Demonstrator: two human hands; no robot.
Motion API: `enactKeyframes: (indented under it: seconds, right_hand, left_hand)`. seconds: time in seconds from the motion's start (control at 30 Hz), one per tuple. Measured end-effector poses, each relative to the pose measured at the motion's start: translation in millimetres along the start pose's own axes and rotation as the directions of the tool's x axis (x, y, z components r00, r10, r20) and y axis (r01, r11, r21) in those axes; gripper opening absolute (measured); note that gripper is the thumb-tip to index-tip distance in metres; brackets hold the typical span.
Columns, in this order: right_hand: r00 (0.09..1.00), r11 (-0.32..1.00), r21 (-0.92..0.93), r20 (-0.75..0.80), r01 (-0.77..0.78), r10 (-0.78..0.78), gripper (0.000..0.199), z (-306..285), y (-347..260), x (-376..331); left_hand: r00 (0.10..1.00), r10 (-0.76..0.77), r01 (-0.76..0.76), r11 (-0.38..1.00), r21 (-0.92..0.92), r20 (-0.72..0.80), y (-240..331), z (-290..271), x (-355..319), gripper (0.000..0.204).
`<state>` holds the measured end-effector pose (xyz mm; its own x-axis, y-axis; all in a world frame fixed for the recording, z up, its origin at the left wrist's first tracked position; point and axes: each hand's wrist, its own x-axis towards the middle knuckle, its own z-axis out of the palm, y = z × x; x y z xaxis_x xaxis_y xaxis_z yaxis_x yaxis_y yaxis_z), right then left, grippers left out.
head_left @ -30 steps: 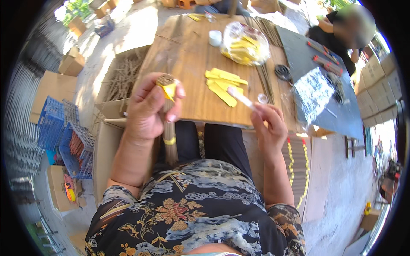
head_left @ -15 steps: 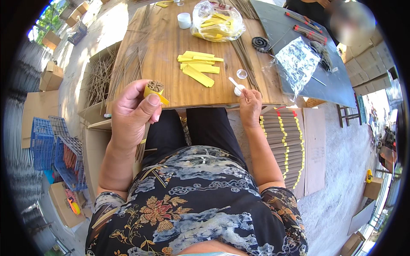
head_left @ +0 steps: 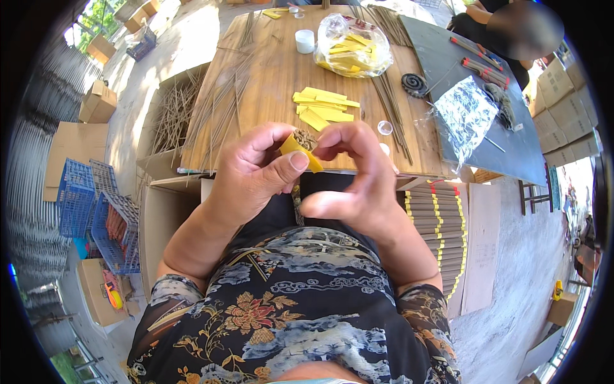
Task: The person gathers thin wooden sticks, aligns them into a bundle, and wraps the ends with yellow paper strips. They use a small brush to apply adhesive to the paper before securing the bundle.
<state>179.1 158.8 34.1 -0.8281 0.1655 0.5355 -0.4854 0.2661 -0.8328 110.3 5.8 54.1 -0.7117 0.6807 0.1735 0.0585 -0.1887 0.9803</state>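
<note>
My left hand (head_left: 256, 163) is closed around an upright bundle of thin brown incense sticks (head_left: 306, 139), its ends facing up. A yellow paper strip (head_left: 291, 146) wraps part of the bundle's top, with my left thumb pressing on it and a loose end hanging toward my right hand. My right hand (head_left: 368, 179) is just right of the bundle, thumb and fingers spread apart in a wide curve. Its fingertips are close to the strip; whether they touch it I cannot tell. Behind my right hand, a small white pot (head_left: 385, 148) is mostly hidden.
Loose yellow strips (head_left: 325, 107) lie on the wooden table (head_left: 268, 83). Beyond them are a plastic bag of strips (head_left: 354, 48) and a white jar (head_left: 305, 41). A clear lid (head_left: 384, 127) lies near my right hand. Banded bundles (head_left: 441, 217) are stacked lower right. A person (head_left: 473, 25) is at far right.
My right hand has let go of the small white stick at the pot and come left to the bundle. My left hand has brought the bundle right, toward the middle. The view has shifted slightly.
</note>
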Motion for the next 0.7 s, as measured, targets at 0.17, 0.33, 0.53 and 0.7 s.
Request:
enactKeyframes:
  seconds: [0.17, 0.33, 0.53, 0.7]
  right_hand:
    - [0.979, 0.925, 0.321, 0.050, -0.202, 0.196, 0.053, 11.2, -0.5, 10.1]
    - [0.968, 0.769, 0.591, 0.204, -0.242, 0.147, 0.033, 11.5, -5.0, 7.7]
    - [0.983, 0.916, 0.400, 0.174, -0.022, -0.053, 0.029, 10.1, 5.7, 7.7]
    - [0.973, 0.876, 0.475, 0.231, -0.089, -0.026, 0.028, 6.2, 4.1, 7.6]
  left_hand:
    - [0.996, -0.028, 0.034, 0.996, -0.078, 0.083, 5.4, -2.6, -4.5, 0.032]
    - [0.982, -0.043, 0.085, 0.971, -0.225, 0.182, 6.7, -5.9, -8.5, 0.030]
    - [0.974, -0.047, 0.123, 0.931, -0.343, 0.222, 13.3, -3.3, -12.3, 0.036]
    - [0.959, -0.093, 0.187, 0.917, -0.351, 0.267, 12.5, -4.7, -12.3, 0.039]
